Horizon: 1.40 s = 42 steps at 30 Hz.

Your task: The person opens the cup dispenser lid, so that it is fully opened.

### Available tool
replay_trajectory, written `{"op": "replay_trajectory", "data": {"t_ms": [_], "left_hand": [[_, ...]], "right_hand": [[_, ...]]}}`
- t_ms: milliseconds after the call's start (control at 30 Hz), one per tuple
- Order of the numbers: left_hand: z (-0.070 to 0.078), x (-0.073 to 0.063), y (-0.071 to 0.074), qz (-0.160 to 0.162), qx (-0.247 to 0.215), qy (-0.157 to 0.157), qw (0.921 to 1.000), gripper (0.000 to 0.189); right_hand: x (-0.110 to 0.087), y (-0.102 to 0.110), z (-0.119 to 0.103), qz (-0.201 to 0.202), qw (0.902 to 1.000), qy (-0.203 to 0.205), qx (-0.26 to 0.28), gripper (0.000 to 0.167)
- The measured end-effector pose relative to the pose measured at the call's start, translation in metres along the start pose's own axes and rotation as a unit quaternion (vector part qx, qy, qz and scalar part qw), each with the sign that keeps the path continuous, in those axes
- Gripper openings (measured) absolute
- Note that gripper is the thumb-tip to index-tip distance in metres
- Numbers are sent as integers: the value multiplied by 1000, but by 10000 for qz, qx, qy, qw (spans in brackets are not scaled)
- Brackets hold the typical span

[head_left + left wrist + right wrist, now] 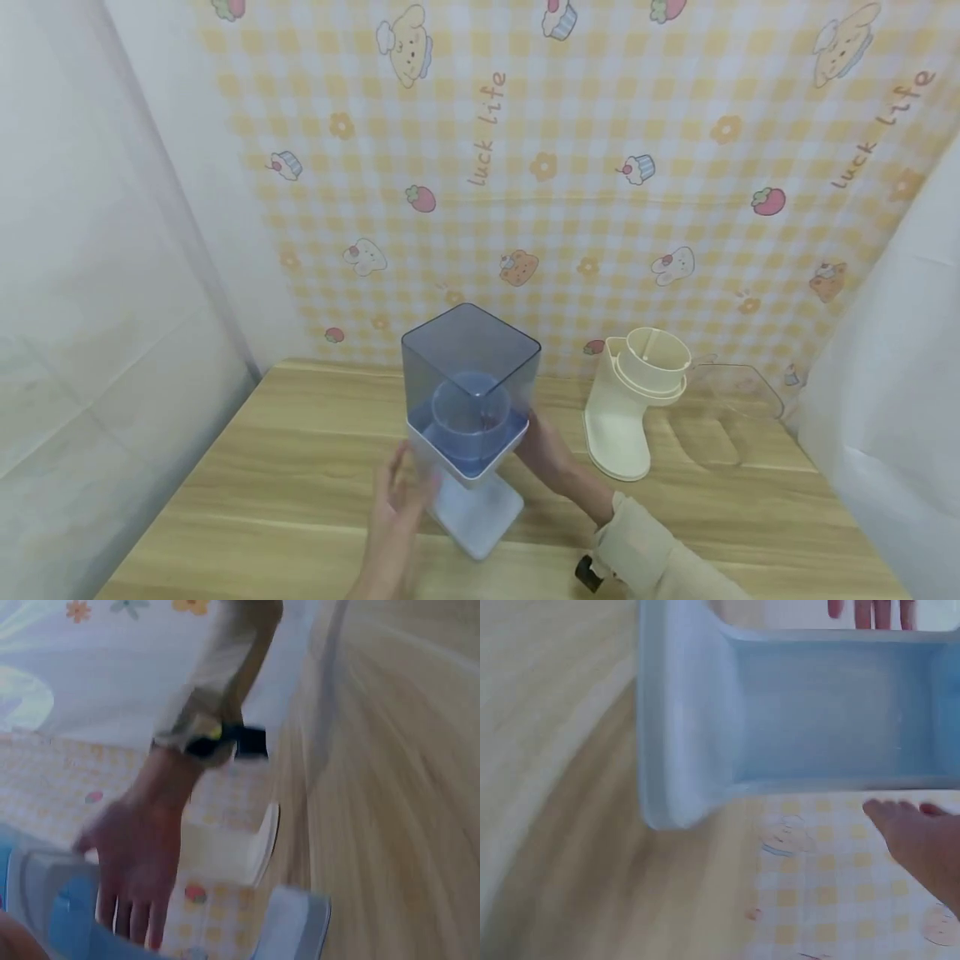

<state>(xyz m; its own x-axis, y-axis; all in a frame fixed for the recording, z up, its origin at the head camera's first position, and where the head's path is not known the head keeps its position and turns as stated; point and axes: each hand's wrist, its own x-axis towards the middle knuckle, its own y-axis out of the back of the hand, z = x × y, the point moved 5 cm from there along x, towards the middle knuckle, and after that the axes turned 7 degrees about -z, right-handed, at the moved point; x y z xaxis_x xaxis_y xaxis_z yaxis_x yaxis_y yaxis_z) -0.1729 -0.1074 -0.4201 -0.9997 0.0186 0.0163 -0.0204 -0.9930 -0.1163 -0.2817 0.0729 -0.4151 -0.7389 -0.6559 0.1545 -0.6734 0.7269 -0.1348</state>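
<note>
A light blue pet-feeder-like dispenser with a smoky see-through square hopper point(471, 350) and a flat foot point(477, 510) stands at the middle of the table, upright. At its left side is my left hand point(395, 500), blurred, its fingers extended alongside the body. My right hand point(542, 450) reaches to the far right side, its fingertips partly hidden behind the hopper. In the left wrist view that right hand point(142, 855) shows its palm and straight fingers beside the blue body. The right wrist view shows the recessed blue body point(825, 712) between both hands' fingers.
Right of the dispenser stands a cream feeder body point(622, 417) with a round collar on top. A clear plastic container point(712, 425) lies farther right. Behind the wood-grain table point(300, 467) hangs a yellow checked cloth point(480, 167), with white sheets at both sides.
</note>
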Motion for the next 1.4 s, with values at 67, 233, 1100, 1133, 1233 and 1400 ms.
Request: {"op": "replay_trajectory", "data": {"t_ms": [67, 233, 1100, 1133, 1233, 1400], "left_hand": [[8, 12, 14, -322, 37, -578, 9978, 81], [18, 59, 40, -2546, 859, -1594, 9500, 90], [6, 62, 4, -3170, 944, -2046, 9213, 69], [6, 58, 3, -3084, 957, -2077, 9234, 70], [8, 49, -2, -2900, 895, -2226, 9265, 76], [12, 37, -4, -2542, 806, -2454, 9320, 98]], "right_hand": [[-2, 2, -12, 67, 9998, 126, -135, 65], [-12, 0, -52, 378, 9882, 890, -1185, 76], [-15, -42, -77, 790, 9585, 1756, -2102, 128], [-15, -42, -77, 736, 9583, 1776, -2114, 128], [-15, -43, -76, 567, 9591, 1749, -2150, 128], [-14, -44, -71, 167, 9675, 1511, -2021, 123]]}}
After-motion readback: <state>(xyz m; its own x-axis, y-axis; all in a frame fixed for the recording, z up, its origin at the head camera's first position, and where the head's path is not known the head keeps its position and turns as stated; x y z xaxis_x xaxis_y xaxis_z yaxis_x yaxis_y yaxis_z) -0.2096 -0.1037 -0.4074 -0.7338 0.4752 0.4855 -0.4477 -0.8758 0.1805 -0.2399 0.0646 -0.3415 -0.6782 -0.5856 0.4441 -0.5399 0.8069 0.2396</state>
